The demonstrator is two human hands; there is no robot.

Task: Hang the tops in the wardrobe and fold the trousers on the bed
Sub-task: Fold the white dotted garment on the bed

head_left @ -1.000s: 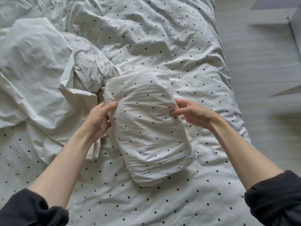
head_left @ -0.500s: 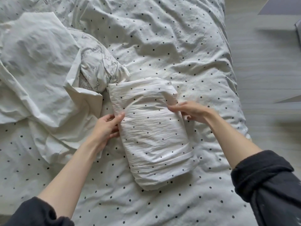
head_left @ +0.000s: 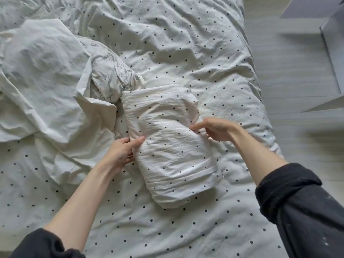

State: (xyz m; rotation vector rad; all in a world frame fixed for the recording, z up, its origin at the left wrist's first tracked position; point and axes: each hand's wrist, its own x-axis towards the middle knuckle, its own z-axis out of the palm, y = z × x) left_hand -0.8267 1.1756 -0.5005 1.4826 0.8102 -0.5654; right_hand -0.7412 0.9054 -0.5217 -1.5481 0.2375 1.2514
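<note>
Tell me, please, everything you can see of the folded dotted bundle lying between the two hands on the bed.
The folded bundle is white, crinkled, thin-looking fabric with small dark dots, folded into a thick, rounded oblong with layered edges showing at its near end. It lies flat on the dotted bed cover, set at a slant, its far end beside a garment with a line-drawing print. The left hand grips its left edge, thumb on top; the right hand holds its right edge.
</note>
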